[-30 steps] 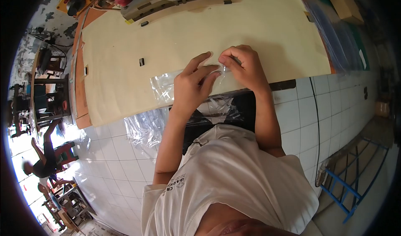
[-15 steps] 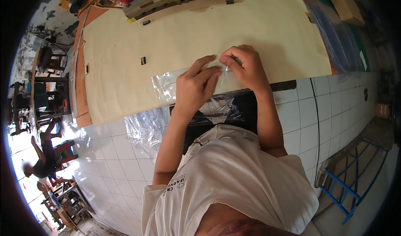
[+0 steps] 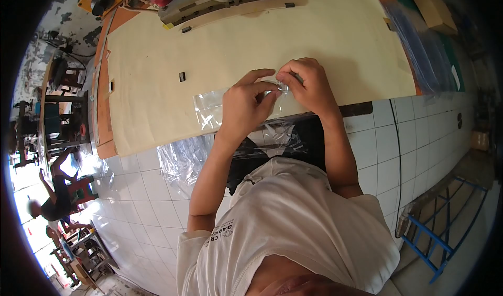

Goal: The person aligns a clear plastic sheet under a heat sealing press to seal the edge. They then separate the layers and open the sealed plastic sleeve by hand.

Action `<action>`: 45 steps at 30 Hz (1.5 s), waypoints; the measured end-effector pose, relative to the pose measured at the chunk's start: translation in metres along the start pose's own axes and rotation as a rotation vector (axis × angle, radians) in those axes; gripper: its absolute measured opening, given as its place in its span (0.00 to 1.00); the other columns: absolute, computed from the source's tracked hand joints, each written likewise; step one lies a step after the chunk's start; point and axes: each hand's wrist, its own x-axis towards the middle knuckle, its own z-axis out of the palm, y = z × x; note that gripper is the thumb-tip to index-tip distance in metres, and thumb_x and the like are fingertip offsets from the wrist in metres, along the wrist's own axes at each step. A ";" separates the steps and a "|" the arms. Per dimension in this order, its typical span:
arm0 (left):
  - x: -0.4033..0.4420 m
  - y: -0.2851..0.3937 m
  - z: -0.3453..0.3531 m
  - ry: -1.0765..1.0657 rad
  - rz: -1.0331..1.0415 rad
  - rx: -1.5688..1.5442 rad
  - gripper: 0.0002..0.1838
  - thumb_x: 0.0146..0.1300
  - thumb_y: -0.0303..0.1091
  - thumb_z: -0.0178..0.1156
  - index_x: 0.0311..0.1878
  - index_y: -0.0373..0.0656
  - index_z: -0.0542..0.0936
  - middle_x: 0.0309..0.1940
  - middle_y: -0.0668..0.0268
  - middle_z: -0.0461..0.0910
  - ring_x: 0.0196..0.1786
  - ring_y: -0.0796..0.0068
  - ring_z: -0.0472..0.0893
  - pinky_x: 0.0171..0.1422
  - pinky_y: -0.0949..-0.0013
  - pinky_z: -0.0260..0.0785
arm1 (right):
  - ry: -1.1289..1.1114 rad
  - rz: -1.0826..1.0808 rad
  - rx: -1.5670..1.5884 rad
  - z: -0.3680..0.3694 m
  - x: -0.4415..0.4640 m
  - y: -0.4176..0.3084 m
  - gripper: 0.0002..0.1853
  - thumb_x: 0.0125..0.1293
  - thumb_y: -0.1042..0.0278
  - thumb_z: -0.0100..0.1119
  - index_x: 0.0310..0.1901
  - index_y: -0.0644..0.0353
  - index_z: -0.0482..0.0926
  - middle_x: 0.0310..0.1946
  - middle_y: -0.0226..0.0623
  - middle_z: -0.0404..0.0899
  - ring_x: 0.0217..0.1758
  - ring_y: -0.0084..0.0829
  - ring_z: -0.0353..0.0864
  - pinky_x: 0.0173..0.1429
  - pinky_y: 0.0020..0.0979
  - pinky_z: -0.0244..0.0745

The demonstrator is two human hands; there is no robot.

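A clear plastic sheet or bag (image 3: 208, 109) lies along the table's near edge, partly under my hands. My left hand (image 3: 245, 103) pinches its upper edge between thumb and a finger, with the index finger stretched out above. Close beside it, my right hand (image 3: 310, 85) has its thumb pressed against curled fingers on the same plastic. The two sets of fingertips almost meet, and the plastic between them is bunched up. More clear plastic (image 3: 181, 162) hangs below the table edge and over my lap.
Cream paper covers the table (image 3: 152, 102). A small black piece (image 3: 182, 76) lies on it at left. At the back stands a curved machine part (image 3: 230, 8) with red knobs. Blue-tinted plastic sheets (image 3: 422, 50) lie at right. A person (image 3: 55, 201) sits far left.
My left fingers have closed in slightly on the plastic near my right fingertips. My right hand has hardly moved. The view has shifted a little.
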 end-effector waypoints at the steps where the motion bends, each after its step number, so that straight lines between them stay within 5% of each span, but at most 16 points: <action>1: 0.001 0.001 0.000 -0.027 -0.037 0.000 0.05 0.55 0.30 0.70 0.35 0.43 0.89 0.49 0.67 0.86 0.23 0.75 0.81 0.31 0.69 0.73 | -0.001 -0.001 0.001 -0.001 0.000 0.000 0.07 0.64 0.65 0.66 0.31 0.57 0.81 0.23 0.33 0.80 0.28 0.38 0.78 0.48 0.38 0.69; 13: 0.001 0.004 0.011 0.099 0.003 0.099 0.03 0.46 0.29 0.68 0.26 0.43 0.85 0.39 0.73 0.84 0.20 0.78 0.78 0.27 0.70 0.70 | -0.027 0.014 0.002 -0.005 0.001 -0.004 0.06 0.62 0.69 0.67 0.32 0.61 0.83 0.26 0.37 0.82 0.32 0.38 0.78 0.45 0.36 0.70; 23: -0.004 -0.005 0.016 0.200 0.037 0.010 0.03 0.46 0.25 0.67 0.27 0.40 0.84 0.38 0.68 0.84 0.19 0.79 0.78 0.26 0.72 0.71 | -0.035 0.055 0.020 -0.006 0.000 -0.004 0.06 0.63 0.69 0.67 0.32 0.62 0.82 0.26 0.37 0.83 0.32 0.37 0.79 0.45 0.35 0.71; 45: -0.004 -0.002 0.012 0.164 0.117 0.042 0.02 0.54 0.30 0.70 0.31 0.44 0.87 0.50 0.68 0.83 0.20 0.77 0.78 0.26 0.71 0.70 | -0.043 0.057 0.019 -0.006 0.000 -0.005 0.06 0.63 0.69 0.67 0.32 0.61 0.83 0.25 0.36 0.82 0.31 0.35 0.79 0.44 0.35 0.71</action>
